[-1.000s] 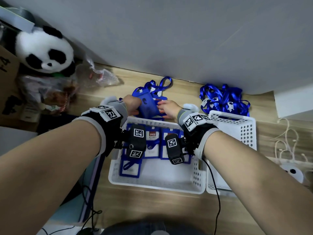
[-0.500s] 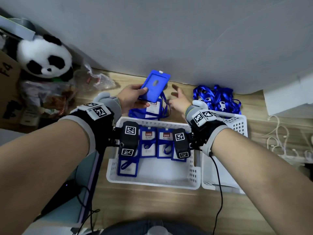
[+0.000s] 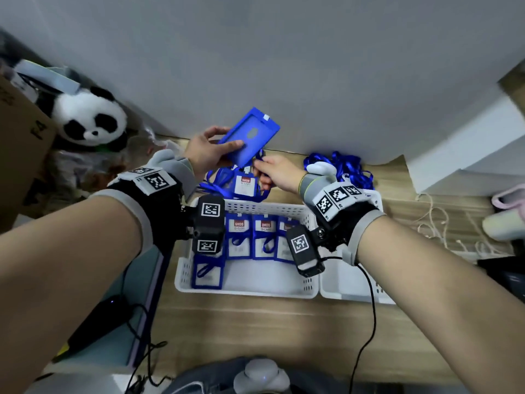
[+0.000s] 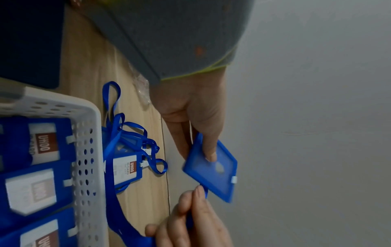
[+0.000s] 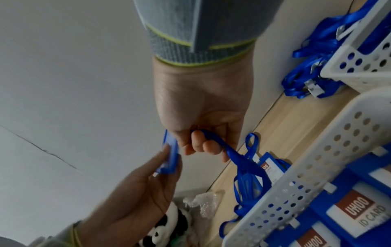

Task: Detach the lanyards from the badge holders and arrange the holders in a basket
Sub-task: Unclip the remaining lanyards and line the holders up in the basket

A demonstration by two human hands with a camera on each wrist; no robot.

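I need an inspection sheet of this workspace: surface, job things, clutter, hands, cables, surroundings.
Surface: wooden table.
Job's things: blue holder lifted above the table; its lanyard in the right hand; five holders in the basket; another holder with lanyard behind the basket; loose lanyards behind a second basket.
Clutter: panda toy, plastic wrap.
Hands: left hand grips the holder; right hand pinches the lanyard.
Cables: black cable from the right wrist; white cords at right.
Surroundings: grey wall, cardboard box.

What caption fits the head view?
Left hand holds a blue badge holder while right hand pinches its lanyard above the white basket.
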